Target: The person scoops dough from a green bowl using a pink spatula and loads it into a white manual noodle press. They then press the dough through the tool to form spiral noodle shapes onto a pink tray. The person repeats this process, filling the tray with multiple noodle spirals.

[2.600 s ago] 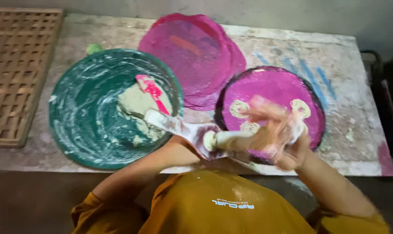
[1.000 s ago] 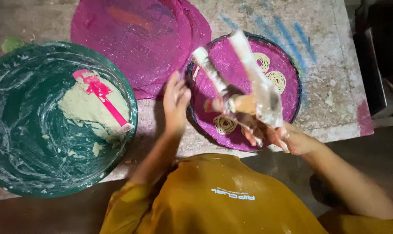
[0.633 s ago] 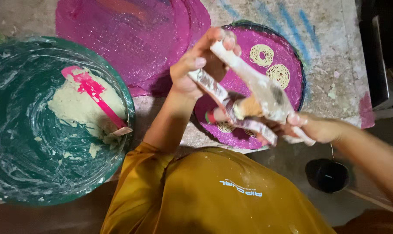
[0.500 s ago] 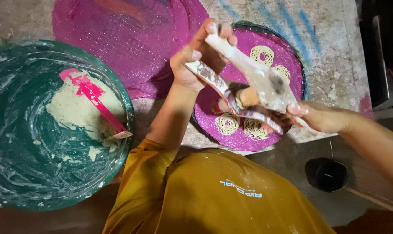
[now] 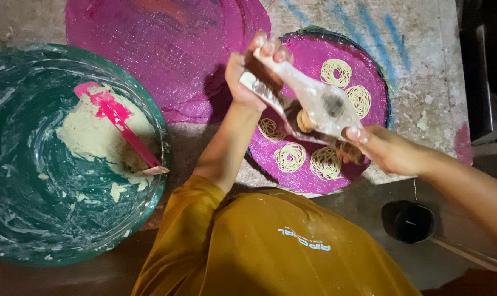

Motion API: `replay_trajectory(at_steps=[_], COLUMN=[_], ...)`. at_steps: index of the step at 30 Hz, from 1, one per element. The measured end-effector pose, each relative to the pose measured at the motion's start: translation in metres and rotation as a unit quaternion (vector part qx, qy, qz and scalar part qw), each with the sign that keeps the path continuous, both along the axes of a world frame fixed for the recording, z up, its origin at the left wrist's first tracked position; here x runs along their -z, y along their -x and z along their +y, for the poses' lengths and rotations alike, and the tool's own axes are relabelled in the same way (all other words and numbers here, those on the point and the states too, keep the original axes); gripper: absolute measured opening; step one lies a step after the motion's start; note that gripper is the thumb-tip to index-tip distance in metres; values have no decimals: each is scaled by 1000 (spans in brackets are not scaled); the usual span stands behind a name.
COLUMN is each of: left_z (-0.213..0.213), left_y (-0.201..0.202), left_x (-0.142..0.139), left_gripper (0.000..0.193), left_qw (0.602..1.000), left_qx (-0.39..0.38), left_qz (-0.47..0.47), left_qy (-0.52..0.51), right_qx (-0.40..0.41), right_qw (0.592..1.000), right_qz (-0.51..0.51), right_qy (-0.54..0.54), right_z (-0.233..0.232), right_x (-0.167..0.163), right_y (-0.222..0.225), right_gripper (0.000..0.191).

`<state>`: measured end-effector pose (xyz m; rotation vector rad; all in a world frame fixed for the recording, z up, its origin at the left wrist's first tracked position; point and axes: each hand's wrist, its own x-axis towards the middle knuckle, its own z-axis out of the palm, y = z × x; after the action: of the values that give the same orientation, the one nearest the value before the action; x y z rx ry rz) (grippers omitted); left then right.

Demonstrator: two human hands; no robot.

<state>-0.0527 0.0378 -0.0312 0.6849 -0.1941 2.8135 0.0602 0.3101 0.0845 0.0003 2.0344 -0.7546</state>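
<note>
My left hand [image 5: 249,77] grips the far handles of a flour-coated dough press [image 5: 309,104]. My right hand [image 5: 388,149] holds its near end. The press hangs over a round magenta mat [image 5: 363,66] that carries several coiled noodle rounds [image 5: 290,157]. A lump of dough shows under the press body. At the left stands a big green basin [image 5: 23,219] with pale dough [image 5: 86,131] and a pink spatula [image 5: 119,126] resting in it.
A second, bare magenta mat [image 5: 166,49] lies behind the basin on the stained worktable [image 5: 424,49]. A dark round pot [image 5: 408,220] sits on the floor at the lower right. My yellow shirt fills the bottom centre.
Both hands have lifted and spread the press handles over the mat. The view has moved closer, and more coils now show on the mat.
</note>
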Motion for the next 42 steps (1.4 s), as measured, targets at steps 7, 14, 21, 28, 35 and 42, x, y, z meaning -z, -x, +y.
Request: replay_trajectory(at_steps=[7, 14, 21, 28, 35, 42], left_z=[-28, -1, -20, -20, -62, -26], left_y=[12, 6, 20, -28, -106, -87], left_x=[-10, -5, 2, 57, 2, -49], left_gripper=[23, 27, 57, 84, 68, 71], left_qw=[998, 1000, 971, 752, 340, 872], left_qx=[28, -4, -26, 124, -163, -58], left_qz=[58, -5, -38, -173, 205, -52], left_qy=[16, 21, 234, 624, 903, 484], right_qx=[36, 72, 96, 130, 137, 94], right_qw=[988, 996, 982, 957, 956, 961], right_qz=[19, 42, 102, 118, 223, 46], right_qy=[149, 33, 125, 230, 135, 256], right_z=[-21, -9, -6, -1, 21, 58], right_x=[15, 1, 19, 40, 53, 37], right_y=[-6, 0, -2, 5, -1, -50], right_gripper=[80, 72, 60, 52, 59, 81])
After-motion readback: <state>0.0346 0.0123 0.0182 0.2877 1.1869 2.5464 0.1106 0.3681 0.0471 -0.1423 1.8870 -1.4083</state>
